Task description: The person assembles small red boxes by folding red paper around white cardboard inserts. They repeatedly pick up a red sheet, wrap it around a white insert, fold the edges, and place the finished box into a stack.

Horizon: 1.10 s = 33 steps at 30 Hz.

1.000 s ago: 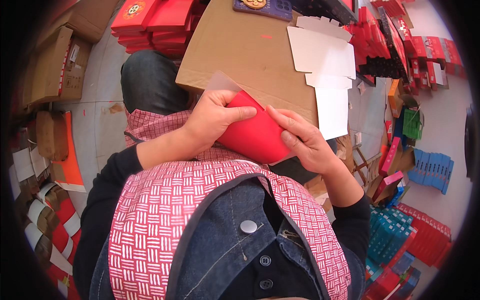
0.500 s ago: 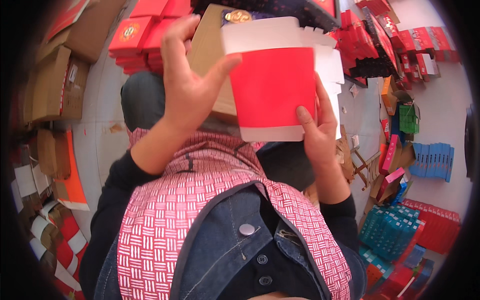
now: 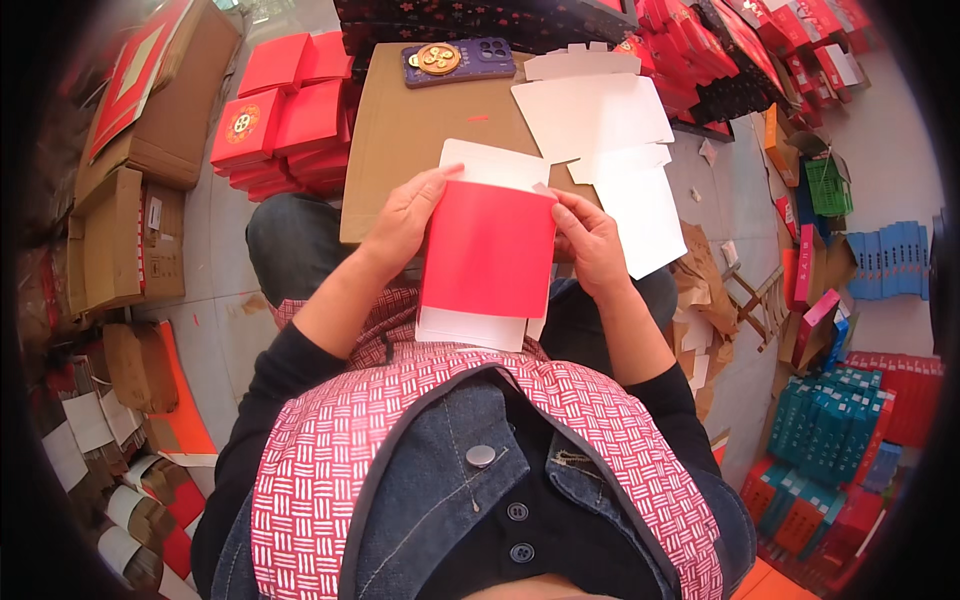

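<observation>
Floor [image 3: 215, 285] of the room, in the head view, carries red stacks [image 3: 275, 120]; ahead is cardboard [image 3: 390, 170] with a phone [image 3: 458, 65]. The red box [image 3: 487, 250] lies between both hands, equally near, long axis running away from the apron [image 3: 330, 430]. Left hand [image 3: 403, 217], partly closed, grips its far left corner; right hand [image 3: 592, 242] pinches the far right.

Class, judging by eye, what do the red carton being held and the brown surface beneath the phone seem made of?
Red carton: likely thin card, smooth, perhaps satin; crisp edges and white flaps suggest it. Brown surface: probably cardboard, matt, plain tan colour.
</observation>
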{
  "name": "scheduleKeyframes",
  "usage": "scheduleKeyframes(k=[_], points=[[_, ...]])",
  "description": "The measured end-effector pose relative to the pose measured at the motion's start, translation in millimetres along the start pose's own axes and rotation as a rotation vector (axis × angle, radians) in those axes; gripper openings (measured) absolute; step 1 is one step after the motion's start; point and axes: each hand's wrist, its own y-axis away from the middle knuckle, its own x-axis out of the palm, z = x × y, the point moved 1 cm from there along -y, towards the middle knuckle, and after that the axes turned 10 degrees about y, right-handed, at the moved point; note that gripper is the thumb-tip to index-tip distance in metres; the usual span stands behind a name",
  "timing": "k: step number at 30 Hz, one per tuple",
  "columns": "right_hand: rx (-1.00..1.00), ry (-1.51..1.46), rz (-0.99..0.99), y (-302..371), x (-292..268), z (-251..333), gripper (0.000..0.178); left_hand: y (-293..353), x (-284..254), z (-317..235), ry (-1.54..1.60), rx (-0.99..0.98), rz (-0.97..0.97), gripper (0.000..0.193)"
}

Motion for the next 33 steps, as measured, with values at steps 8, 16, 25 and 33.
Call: scheduleKeyframes(k=[8, 16, 25, 33], points=[[-0.142, 0.042, 0.035, -13, -19, -10, 0.029, -3, -7, -16, -0.266, 0.042, 0.182, 0.033], [-0.434, -0.024, -0.131, -49, -4, 14, 0.025, -33, 2, -28, -0.082, 0.026, 0.017, 0.027], [-0.016, 0.250, 0.249, -56, -4, 49, 0.027, -23, 3, -22, -0.168, 0.120, 0.050, 0.022], [0.087, 0.418, 0.411, -73, 17, 74, 0.026, -23, 6, -28, -0.306, 0.203, 0.077, 0.019]])
